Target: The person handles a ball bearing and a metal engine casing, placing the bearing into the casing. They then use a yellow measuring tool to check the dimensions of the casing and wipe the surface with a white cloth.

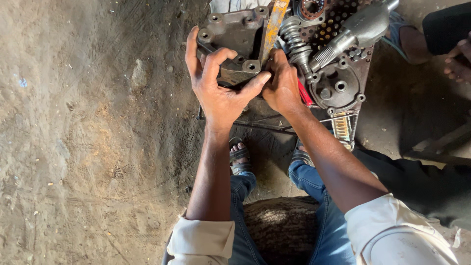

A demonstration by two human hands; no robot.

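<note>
My left hand point(218, 93) has a full grip on the grey cast-metal housing point(235, 37) at the upper middle of the frame, fingers curled over its near edge and thumb stretched toward the right; my right hand point(282, 86) is closed against the same housing's right edge, fingertips tucked under so I cannot tell exactly what they pinch. The housing is a flat, dark grey block with round bolt bosses at its corners. A worn yellow metal bar point(274, 27) runs upright just beside it, between the two hands. To the right I see a worm-threaded shaft point(294, 41), a grey splined shaft point(355, 32) lying slantwise, and below it a round bolted cover point(336, 88). A red-handled tool point(305, 93) shows just beside my right wrist. All of it rests over the packed dirt floor point(88, 137). Another person's foot point(458, 64) is at the upper right edge.
</note>
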